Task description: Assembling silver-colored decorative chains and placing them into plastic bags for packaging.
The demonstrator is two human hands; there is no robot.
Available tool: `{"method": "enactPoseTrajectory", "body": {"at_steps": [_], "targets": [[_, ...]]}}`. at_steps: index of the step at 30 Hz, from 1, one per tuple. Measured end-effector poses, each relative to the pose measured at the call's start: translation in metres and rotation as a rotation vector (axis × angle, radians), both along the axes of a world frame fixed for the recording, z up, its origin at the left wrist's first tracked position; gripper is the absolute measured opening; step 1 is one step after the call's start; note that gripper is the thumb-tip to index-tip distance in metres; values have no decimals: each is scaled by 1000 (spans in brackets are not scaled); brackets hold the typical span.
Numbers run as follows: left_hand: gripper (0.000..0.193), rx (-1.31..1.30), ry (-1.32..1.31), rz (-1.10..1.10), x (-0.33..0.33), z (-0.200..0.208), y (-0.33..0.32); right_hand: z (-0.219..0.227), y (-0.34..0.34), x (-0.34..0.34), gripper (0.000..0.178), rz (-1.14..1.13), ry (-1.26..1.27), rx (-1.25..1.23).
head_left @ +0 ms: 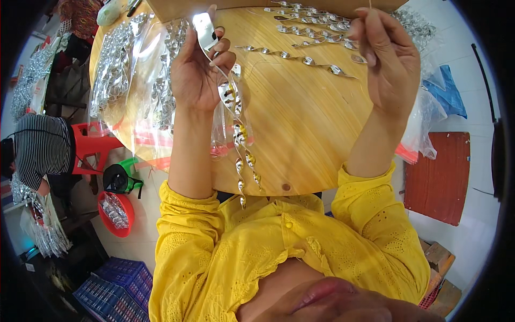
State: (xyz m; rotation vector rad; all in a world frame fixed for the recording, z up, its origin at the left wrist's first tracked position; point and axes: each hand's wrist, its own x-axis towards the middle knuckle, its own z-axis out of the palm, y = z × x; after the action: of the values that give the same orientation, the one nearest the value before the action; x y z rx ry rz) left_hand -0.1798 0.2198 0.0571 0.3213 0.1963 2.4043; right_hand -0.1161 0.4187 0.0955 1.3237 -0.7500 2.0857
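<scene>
My left hand (199,78) is raised over the left half of the round wooden table, its fingers closed on a shiny silver twisted strip (205,31). More twisted strips (240,140) dangle below that hand, past the table's near edge. At the upper right, my right hand (390,56) is held up with thumb and forefinger pinched together. A thin, pale line shows above its fingertips, too fine to name. Between the hands, a single silver twisted strip (284,54) lies on the wood, with several more strips (314,27) in rows behind it.
Clear plastic bags of silver twisted strips (115,70) cover the table's left side. A cardboard box (182,7) stands along the far edge. Clear plastic (424,115) hangs at the right, near a red-brown board (437,177). Someone in a striped top (43,142) sits at the left.
</scene>
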Motion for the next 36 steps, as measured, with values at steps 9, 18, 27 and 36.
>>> {"method": "enactPoseTrajectory", "body": {"at_steps": [9,18,27,36], "targets": [[40,-245,15,14,-7,-11,-4,-69,12,-15,23,-972,-1219,1436],[36,-226,-58,-65,-5,-12,-1,-102,-13,-21,19,-1133,-1228,1515],[35,-243,-82,-42,-6,-13,-2,-77,-8,-17,19,-1065,-1221,1304],[36,-244,-95,-41,-6,-12,-1,-72,3,-15,20,-1120,-1163,1259]]}}
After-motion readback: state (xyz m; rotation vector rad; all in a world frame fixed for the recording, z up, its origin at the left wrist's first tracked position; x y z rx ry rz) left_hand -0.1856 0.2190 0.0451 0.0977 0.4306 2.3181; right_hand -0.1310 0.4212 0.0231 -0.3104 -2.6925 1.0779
